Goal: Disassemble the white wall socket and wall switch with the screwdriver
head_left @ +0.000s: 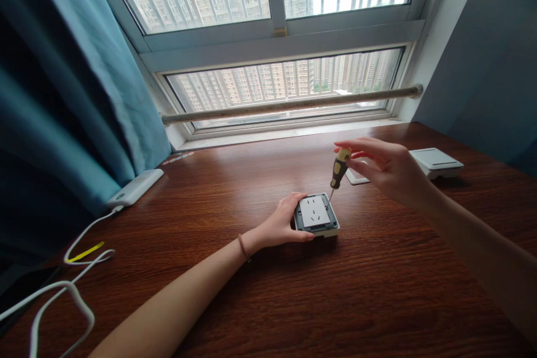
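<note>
A wall socket (pixel 315 211) with a white face and a dark grey frame lies on the brown wooden table, seated on a white base. My left hand (pixel 289 219) grips it from the left side, thumb along the near edge and fingers at the far edge. In my right hand (pixel 380 163) is a screwdriver (pixel 339 169) with a dark and yellow handle, pinched near its top end. The screwdriver leans slightly, its tip down at the right side of the socket's frame. Whether the tip sits in a screw is too small to tell.
Behind my right hand lies a flat white cover plate (pixel 357 179), partly hidden. Farther right stands a white switch box (pixel 436 162). On the left are a white power bank (pixel 136 187), a white cable (pixel 79 235) and a blue curtain (pixel 126 100). A window rail (pixel 293 105) runs behind the table.
</note>
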Available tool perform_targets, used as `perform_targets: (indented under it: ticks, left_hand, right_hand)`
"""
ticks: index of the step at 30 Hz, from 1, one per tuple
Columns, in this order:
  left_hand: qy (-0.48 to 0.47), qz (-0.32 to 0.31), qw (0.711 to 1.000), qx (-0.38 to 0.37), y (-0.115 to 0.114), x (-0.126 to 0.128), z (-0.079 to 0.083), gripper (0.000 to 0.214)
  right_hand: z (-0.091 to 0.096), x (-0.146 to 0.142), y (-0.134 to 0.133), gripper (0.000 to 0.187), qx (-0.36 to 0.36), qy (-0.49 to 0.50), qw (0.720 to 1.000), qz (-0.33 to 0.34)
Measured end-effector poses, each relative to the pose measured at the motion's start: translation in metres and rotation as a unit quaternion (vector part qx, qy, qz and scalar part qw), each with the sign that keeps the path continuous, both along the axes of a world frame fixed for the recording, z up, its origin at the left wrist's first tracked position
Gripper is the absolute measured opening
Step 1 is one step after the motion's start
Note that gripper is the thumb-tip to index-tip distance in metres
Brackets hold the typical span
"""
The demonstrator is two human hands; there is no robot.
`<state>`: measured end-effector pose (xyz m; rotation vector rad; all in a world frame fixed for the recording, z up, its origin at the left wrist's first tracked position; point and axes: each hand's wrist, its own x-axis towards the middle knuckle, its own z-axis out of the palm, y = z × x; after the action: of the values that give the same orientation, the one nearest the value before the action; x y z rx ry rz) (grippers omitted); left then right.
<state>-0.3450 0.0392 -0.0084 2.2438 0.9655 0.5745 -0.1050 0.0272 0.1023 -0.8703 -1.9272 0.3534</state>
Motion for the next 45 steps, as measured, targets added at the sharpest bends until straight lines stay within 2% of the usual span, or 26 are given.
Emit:
perform_targets:
  ticks: [3, 8, 10, 12, 15, 17, 22, 24, 30, 32, 36, 38, 42, 45]
  left_hand:
    - [0.000, -0.003, 1.000, 0.002, 0.000, 0.000, 0.000, 0.086]
    - [-0.003, -0.003, 1.000, 0.003, 0.000, 0.000, 0.000, 0.085]
    - [-0.003, -0.003, 1.000, 0.002, 0.000, 0.000, 0.000, 0.085]
    - [-0.002, -0.003, 1.000, 0.001, 0.000, 0.000, 0.000, 0.085]
    - [-0.001, -0.001, 1.000, 0.000, 0.000, 0.000, 0.000, 0.085]
    - [0.000, 0.000, 1.000, 0.000, 0.000, 0.000, 0.000, 0.085]
    - [-0.003, -0.004, 1.000, 0.002, 0.000, -0.001, 0.000, 0.086]
    - [-0.004, -0.004, 1.000, 0.000, 0.000, -0.001, 0.000, 0.085]
    - [-0.010, 0.001, 1.000, 0.000, 0.000, 0.000, 0.000, 0.085]
    - [-0.007, 0.000, 1.000, -0.001, -0.001, 0.000, 0.001, 0.085]
    - [-0.005, -0.002, 1.000, -0.001, -0.001, 0.000, 0.002, 0.085]
    - [-0.002, -0.003, 1.000, 0.000, -0.001, 0.000, 0.002, 0.085]
    - [-0.002, 0.000, 1.000, 0.001, -0.001, 0.000, 0.002, 0.085]
    - [-0.003, 0.003, 1.000, -0.001, -0.001, 0.000, 0.002, 0.085]
  right_hand:
    - [-0.001, -0.001, 0.001, 0.031, -0.002, -0.018, 1.000, 0.001]
    - [-0.007, -0.004, 0.004, 0.021, 0.084, -0.036, 0.992, -0.083]
    - [-0.008, -0.003, 0.005, 0.022, 0.079, -0.033, 0.991, -0.103]
    - [-0.008, -0.002, 0.006, 0.027, 0.039, -0.014, 0.996, -0.078]
    - [-0.006, -0.001, 0.006, 0.033, -0.029, 0.016, 0.999, 0.005]
    - [-0.008, -0.003, 0.006, 0.030, -0.043, 0.023, 0.999, 0.016]
    - [-0.014, -0.006, 0.008, 0.026, 0.012, 0.046, 0.994, -0.101]
    - [-0.014, -0.005, 0.008, 0.026, 0.014, 0.047, 0.992, -0.118]
    - [-0.008, -0.005, 0.005, 0.027, -0.068, 0.069, 0.995, 0.028]
    - [-0.009, -0.007, 0.005, 0.025, -0.061, 0.068, 0.996, 0.016]
    - [-0.013, -0.007, 0.006, 0.025, -0.012, 0.075, 0.995, -0.071]
    - [-0.012, -0.006, 0.007, 0.023, -0.020, 0.084, 0.994, -0.070]
    - [-0.005, -0.004, 0.004, 0.030, -0.108, 0.125, 0.984, 0.063]
    - [-0.005, -0.006, 0.001, 0.027, -0.119, 0.110, 0.983, 0.089]
